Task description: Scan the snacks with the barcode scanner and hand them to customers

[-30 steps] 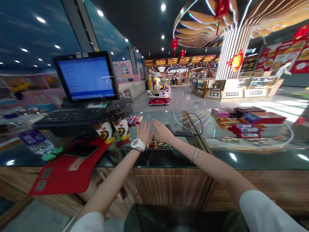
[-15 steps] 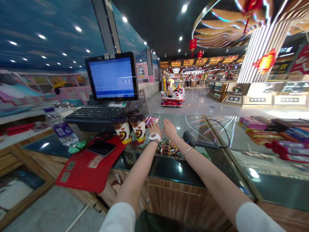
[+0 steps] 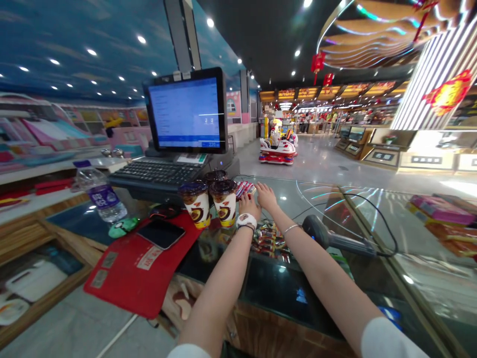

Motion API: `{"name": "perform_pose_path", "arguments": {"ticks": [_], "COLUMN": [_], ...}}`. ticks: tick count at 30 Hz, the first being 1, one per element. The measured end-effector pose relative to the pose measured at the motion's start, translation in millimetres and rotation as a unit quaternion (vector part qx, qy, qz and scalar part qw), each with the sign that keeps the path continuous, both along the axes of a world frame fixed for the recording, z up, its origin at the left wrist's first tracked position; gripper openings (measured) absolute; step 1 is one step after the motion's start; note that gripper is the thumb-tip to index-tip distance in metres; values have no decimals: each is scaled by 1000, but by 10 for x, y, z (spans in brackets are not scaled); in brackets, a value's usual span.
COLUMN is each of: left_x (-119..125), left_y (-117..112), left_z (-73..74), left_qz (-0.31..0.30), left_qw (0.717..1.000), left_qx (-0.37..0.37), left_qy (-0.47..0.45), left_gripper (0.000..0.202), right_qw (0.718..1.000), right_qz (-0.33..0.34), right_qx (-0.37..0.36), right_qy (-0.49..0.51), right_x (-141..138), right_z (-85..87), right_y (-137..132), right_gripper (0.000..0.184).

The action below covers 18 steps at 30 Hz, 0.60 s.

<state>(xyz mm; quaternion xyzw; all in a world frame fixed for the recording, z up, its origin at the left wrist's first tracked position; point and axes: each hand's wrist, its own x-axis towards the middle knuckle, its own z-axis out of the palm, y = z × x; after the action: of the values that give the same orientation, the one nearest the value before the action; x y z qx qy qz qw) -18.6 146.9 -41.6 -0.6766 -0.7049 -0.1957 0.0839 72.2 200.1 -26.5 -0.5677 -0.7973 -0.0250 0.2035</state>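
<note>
On the glass counter, a row of small red and white packets point(image 3: 244, 189) lies beyond the lidded cups. My left hand point(image 3: 249, 206), with a white watch at the wrist, has its fingers stretched onto the near side of those packets. Close at their right end is my right hand point(image 3: 267, 197), fingers extended and a thin bangle on the wrist. Neither hand shows a firm grip. Two patterned cups point(image 3: 225, 204) stand left of my left hand, with a third partly hidden behind. Below my forearms, several small colourful wrapped packets point(image 3: 267, 238) show through or on the glass.
A barcode scanner point(image 3: 316, 231) with a black cable lies right of my right arm. To the left are a monitor point(image 3: 186, 114), keyboard point(image 3: 156, 170), phone point(image 3: 161, 233) on a red mat point(image 3: 130, 278), and a water bottle point(image 3: 102, 196). Boxed packets point(image 3: 441, 209) sit far right.
The view has swung left and closer, so things appear shifted right. My right hand has come nearer the red and white packets and my left hand; the left has drawn back to their near edge.
</note>
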Motion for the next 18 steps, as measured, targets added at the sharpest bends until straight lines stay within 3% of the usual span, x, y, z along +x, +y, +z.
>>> {"name": "perform_pose_path", "arguments": {"ticks": [10, 18], "left_x": [32, 29], "left_y": [-94, -132], "left_z": [85, 168], "left_qz": [-3, -17], "left_qw": [1000, 1000], "left_qx": [-16, 11], "left_qy": [-7, -3], "left_gripper": [57, 41], "right_qw": [997, 999], "right_qz": [52, 43], "right_qx": [-44, 15], "right_qy": [-32, -5], "right_x": [42, 64], "right_z": [-70, -52], "right_y": [248, 261], "right_gripper": [64, 45]}}
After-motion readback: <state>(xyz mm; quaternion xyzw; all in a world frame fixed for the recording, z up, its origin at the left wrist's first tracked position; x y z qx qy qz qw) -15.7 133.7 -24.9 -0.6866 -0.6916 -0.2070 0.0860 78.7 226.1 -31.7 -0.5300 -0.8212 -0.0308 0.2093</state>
